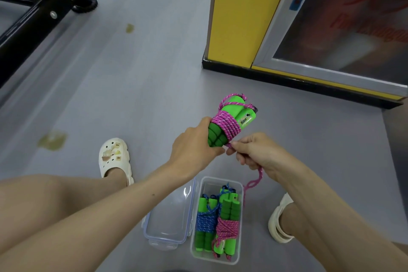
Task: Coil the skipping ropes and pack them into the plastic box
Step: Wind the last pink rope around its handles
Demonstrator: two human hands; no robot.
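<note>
Clasping the foam ends of two green handles (235, 109), the left grip (194, 143) holds them steady above the floor, apparently so the pink skipping rope (225, 127) can be wound tight around them. Just to its right, the right grip (258, 152) pinches the cord where it leaves the coil, fingers curled, with the loose tail (254, 183) hanging nearer. Below the hands, the clear lid (170, 212) lies open to the left of the plastic box (241, 238), where a blue rope (206, 219) and a packed pink rope (227, 227) sit coiled side by side.
</note>
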